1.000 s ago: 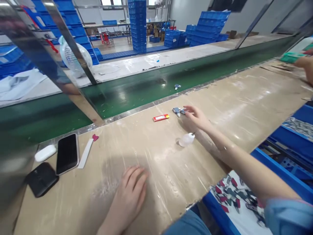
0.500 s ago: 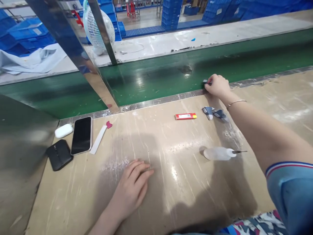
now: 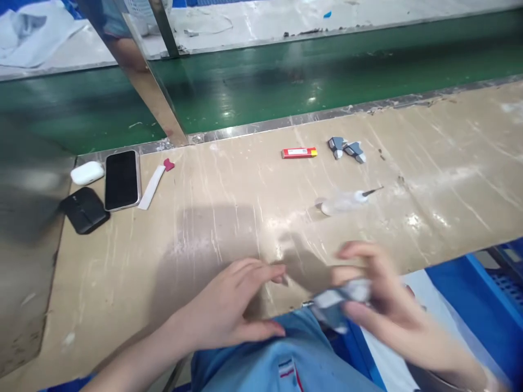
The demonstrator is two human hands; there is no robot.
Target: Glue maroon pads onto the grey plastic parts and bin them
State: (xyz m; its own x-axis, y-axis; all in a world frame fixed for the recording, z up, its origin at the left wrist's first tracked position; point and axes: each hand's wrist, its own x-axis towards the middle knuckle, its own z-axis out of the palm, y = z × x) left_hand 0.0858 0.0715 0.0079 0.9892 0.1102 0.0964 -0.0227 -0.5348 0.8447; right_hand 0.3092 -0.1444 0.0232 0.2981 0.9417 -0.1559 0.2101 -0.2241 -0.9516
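Note:
My right hand (image 3: 388,310), smeared by motion, grips a small grey-blue and white part (image 3: 333,302) between thumb and fingers over the table's front edge. The blur hides its exact kind. Facing it, my left hand (image 3: 245,299) is open, thumb spread away from the fingers, with nothing seen in its grasp. Two similar grey-and-white parts, a left one (image 3: 336,147) and a right one (image 3: 354,152), lie side by side at the back of the table. A clear squeeze bottle (image 3: 343,203) with a thin dark nozzle rests on its side in front of them.
A red box with a yellow end (image 3: 299,153) lies left of the parts. Farther left are a phone (image 3: 122,179), a white case (image 3: 87,172), a black case (image 3: 85,210) and a white strip (image 3: 152,188). A metal post (image 3: 157,103) rises behind. A blue crate (image 3: 482,294) stands lower right.
My right hand has come back from the green channel at the far edge to the front, now holding a grey-and-white part. My left hand has shifted slightly right. The view has tilted down.

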